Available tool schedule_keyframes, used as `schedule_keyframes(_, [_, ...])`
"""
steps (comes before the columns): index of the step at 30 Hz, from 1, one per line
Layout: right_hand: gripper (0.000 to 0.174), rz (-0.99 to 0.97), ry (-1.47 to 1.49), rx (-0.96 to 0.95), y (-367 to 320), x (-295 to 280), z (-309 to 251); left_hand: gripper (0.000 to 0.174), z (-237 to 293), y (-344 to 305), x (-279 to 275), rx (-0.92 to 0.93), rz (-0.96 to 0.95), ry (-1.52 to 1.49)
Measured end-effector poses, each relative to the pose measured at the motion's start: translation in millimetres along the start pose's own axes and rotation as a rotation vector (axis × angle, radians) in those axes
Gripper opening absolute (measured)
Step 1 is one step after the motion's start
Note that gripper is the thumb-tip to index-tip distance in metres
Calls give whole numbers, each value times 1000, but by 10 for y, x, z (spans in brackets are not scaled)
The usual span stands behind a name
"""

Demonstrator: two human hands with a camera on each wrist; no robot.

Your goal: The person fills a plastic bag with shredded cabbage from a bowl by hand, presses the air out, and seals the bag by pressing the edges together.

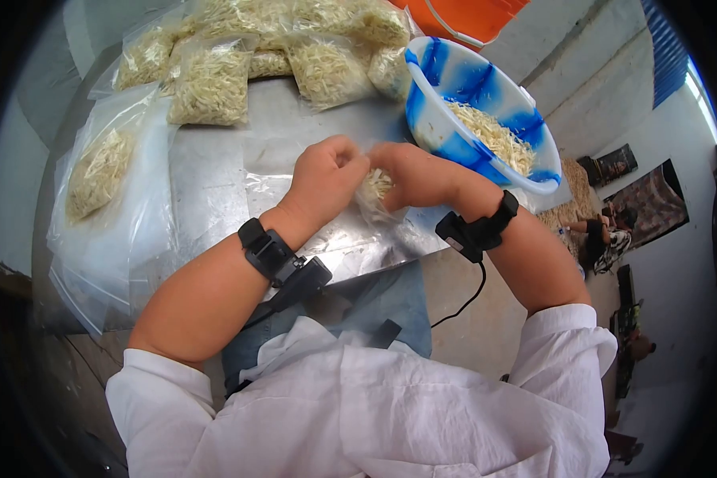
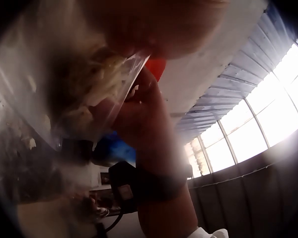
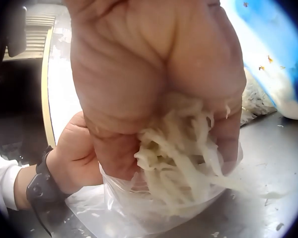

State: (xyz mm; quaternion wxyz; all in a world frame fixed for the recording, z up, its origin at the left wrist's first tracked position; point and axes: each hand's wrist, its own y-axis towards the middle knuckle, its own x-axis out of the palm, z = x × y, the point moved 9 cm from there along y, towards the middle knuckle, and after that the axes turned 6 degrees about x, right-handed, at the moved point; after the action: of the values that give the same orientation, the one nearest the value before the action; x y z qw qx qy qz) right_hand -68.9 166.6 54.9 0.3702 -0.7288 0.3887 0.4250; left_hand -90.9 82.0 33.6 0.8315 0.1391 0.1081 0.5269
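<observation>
Both hands meet over the table's front half in the head view. My left hand (image 1: pixel 325 179) grips the edge of a clear plastic bag (image 3: pixel 139 210). My right hand (image 1: pixel 418 177) holds a clump of pale shredded strips (image 3: pixel 176 153) between its fingers and thumb, at the bag's mouth. In the right wrist view, its fingers reach down inside the bag's rim and some strips hang over the rim. The left wrist view is dark and blurred, with the bag close to the lens.
A blue-and-white basin (image 1: pixel 424 119) of shredded strips stands at the right, an orange bucket (image 1: pixel 494 14) behind it. Several filled bags (image 1: pixel 211 84) line the metal table's (image 1: pixel 207 171) back. At the left, one filled bag (image 1: pixel 99 177) lies on flat empty bags (image 1: pixel 139 231).
</observation>
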Motion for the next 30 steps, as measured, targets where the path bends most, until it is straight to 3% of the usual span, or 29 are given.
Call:
schedule_keyframes(1, [58,3,47,102,-3,-25,71,7,-28,2,11,-36,-24,17])
schedule_keyframes(5, [57,66,121,163,-15,-72,187,4,-154,8,36,-120,-63,38])
schedule_keyframes(8, [55,41,323,207,5,-24,310,18,-224,-9,39,-195,-98,122])
schedule_keyframes(10, [50,58,460,220,7,-24,334,16,-156,6,36,-117,-98,222])
schedule_keyframes(13, [47,86,655,251,25,26,443,7,-36,-71,99,-220,-145,167])
schedule_keyframes(16, [47,98,831,322,13,63,479,7,-54,-85,156,-185,-184,187])
schedule_keyframes(20, [50,101,843,417,59,135,548,8,-44,-156,281,-226,-214,-109])
schedule_keyframes(22, [56,150,644,442,45,55,520,8,9,-167,273,-261,-140,-378])
schedule_keyframes(25, [61,98,505,474,32,-17,414,9,-24,-156,230,-276,-116,-356])
schedule_keyframes(29, [64,-14,602,473,35,-42,358,10,-141,-113,195,-268,-102,-287])
schedule_keyframes(30, [65,-19,478,437,46,-83,306,10,-167,-116,195,-278,-97,-293])
